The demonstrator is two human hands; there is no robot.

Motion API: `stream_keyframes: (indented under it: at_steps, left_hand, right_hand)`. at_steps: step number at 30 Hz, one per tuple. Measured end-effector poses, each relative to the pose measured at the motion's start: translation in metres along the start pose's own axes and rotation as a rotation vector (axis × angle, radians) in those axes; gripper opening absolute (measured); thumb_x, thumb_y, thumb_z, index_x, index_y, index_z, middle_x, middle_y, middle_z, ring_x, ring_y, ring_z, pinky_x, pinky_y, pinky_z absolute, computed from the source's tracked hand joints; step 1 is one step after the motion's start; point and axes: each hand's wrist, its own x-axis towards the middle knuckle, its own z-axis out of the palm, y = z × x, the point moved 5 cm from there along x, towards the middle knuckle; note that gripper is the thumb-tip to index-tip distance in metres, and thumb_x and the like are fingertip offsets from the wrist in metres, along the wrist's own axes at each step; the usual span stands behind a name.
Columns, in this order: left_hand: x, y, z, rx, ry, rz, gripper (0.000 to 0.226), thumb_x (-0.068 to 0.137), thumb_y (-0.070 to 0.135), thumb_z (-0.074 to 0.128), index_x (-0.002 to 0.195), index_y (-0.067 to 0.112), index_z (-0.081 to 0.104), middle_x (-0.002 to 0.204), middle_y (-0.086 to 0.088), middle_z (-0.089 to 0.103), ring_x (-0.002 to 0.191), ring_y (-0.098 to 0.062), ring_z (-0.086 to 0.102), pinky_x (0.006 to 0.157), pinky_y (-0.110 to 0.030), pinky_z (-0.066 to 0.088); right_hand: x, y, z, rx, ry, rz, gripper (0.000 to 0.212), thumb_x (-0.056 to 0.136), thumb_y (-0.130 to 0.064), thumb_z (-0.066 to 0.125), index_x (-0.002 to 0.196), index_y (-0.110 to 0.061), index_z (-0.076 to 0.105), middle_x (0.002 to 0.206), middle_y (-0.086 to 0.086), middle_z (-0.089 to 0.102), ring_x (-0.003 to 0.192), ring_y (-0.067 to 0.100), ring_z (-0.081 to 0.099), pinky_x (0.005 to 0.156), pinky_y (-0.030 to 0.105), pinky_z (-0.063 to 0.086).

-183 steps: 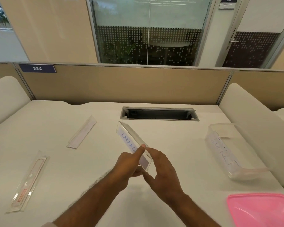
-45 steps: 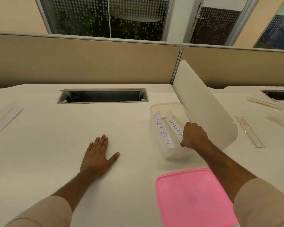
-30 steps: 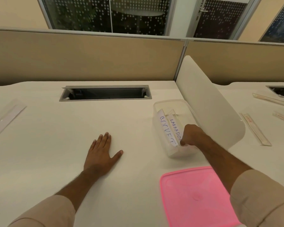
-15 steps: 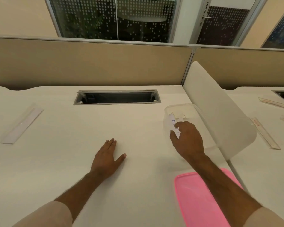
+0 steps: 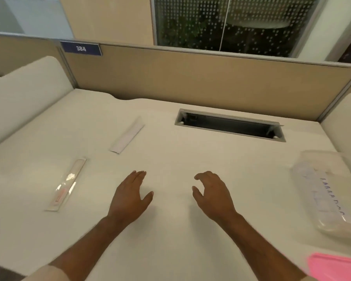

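Observation:
My left hand (image 5: 131,196) lies flat on the white desk (image 5: 170,159) with straight fingers and holds nothing. My right hand (image 5: 212,192) hovers beside it with loosely curled fingers, also empty. At the right edge stands a clear plastic container (image 5: 310,169) with handwritten name plates (image 5: 332,201) inside. Two more clear name plate holders lie on the left: one with a red mark (image 5: 66,184) near my left hand, and a blank one (image 5: 127,137) farther back.
A pink lid (image 5: 338,267) lies at the bottom right corner. A cable slot (image 5: 229,124) opens in the desk near the tan partition (image 5: 190,78). White side dividers (image 5: 22,94) stand at both ends of the desk.
My right hand has left the container and come back to the middle of the desk, empty. The view has swung left, so the two holders on the left are in sight.

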Motion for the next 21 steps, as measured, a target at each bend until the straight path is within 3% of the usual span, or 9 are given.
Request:
stream_keyframes:
  at_steps: [5, 10, 15, 19, 21]
  left_hand:
    - [-0.02, -0.077, -0.052, 0.029, 0.19, -0.095, 0.056, 0.081, 0.02, 0.075, 0.132, 0.007, 0.057, 0.131, -0.009, 0.061, 0.124, -0.028, 0.055, 0.103, -0.038, 0.042]
    - [-0.026, -0.144, -0.09, 0.123, 0.347, -0.252, 0.052, 0.076, 0.015, 0.077, 0.124, 0.007, 0.06, 0.121, -0.011, 0.063, 0.113, -0.033, 0.057, 0.094, -0.048, 0.048]
    - [-0.027, -0.199, -0.094, 0.18, 0.22, -0.526, 0.063, 0.077, 0.03, 0.078, 0.129, 0.002, 0.055, 0.122, -0.019, 0.061, 0.11, -0.041, 0.057, 0.09, -0.049, 0.045]
    - [-0.027, -0.215, -0.089, 0.142, 0.184, -0.552, 0.028, 0.09, 0.025, 0.061, 0.111, 0.008, 0.066, 0.1, -0.01, 0.073, 0.092, -0.035, 0.063, 0.077, -0.042, 0.049]
    - [-0.028, -0.218, -0.088, 0.055, 0.231, -0.54, 0.023, 0.091, 0.02, 0.058, 0.108, 0.008, 0.069, 0.096, -0.007, 0.075, 0.089, -0.033, 0.065, 0.074, -0.041, 0.052]
  right_hand:
    - [0.023, -0.07, 0.061, 0.057, -0.112, -0.095, 0.03, 0.09, -0.028, 0.055, 0.118, -0.019, 0.06, 0.114, -0.004, 0.06, 0.108, 0.016, 0.054, 0.089, 0.027, 0.043]
    - [0.041, -0.131, 0.106, 0.089, -0.2, -0.18, 0.031, 0.091, -0.028, 0.054, 0.12, -0.018, 0.058, 0.116, -0.004, 0.058, 0.108, 0.016, 0.052, 0.09, 0.028, 0.042]
    - [0.055, -0.173, 0.135, 0.094, -0.259, -0.222, 0.033, 0.091, -0.029, 0.054, 0.122, -0.018, 0.056, 0.118, -0.003, 0.056, 0.109, 0.017, 0.051, 0.089, 0.027, 0.04]
    - [0.061, -0.191, 0.149, 0.103, -0.302, -0.225, 0.033, 0.091, -0.029, 0.054, 0.122, -0.018, 0.056, 0.119, -0.003, 0.056, 0.109, 0.018, 0.051, 0.09, 0.028, 0.041]
    - [0.062, -0.194, 0.152, 0.101, -0.315, -0.218, 0.033, 0.091, -0.03, 0.054, 0.122, -0.018, 0.056, 0.119, -0.003, 0.056, 0.109, 0.018, 0.051, 0.089, 0.028, 0.041]
